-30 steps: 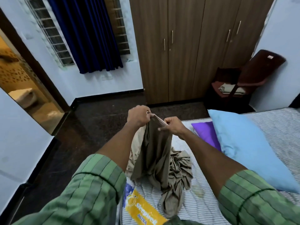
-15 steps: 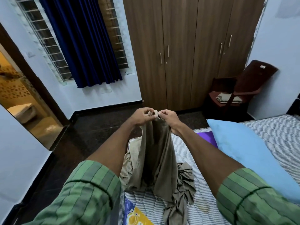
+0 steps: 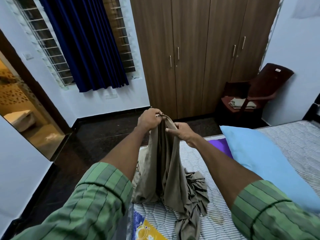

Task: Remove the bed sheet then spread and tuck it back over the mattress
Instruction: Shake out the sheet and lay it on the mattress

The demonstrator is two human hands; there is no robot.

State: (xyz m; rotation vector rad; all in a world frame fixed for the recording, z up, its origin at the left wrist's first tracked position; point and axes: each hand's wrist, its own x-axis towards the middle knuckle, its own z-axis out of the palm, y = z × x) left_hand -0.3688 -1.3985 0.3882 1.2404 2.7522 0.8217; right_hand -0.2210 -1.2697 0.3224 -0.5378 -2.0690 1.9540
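A taupe bed sheet (image 3: pixel 166 172) hangs bunched from both my hands, and its lower part lies crumpled on the bare striped mattress (image 3: pixel 284 141). My left hand (image 3: pixel 149 118) is closed on the top edge of the sheet. My right hand (image 3: pixel 180 133) pinches the same edge a little lower and to the right. The two hands are close together above the mattress corner. Much of the sheet is folded on itself, so its corners are hidden.
A light blue pillow (image 3: pixel 265 163) lies on the mattress to the right, over a purple one (image 3: pixel 220 144). A brown wardrobe (image 3: pixel 199 54) stands ahead, a dark chair (image 3: pixel 251 96) with folded cloth beside it. A dark floor (image 3: pixel 90 144) and an open doorway (image 3: pixel 22 108) are to the left.
Both hands have lifted the sheet's top edge higher; the right hand has slid slightly down and to the right along the edge. More of the cloth hangs off the mattress.
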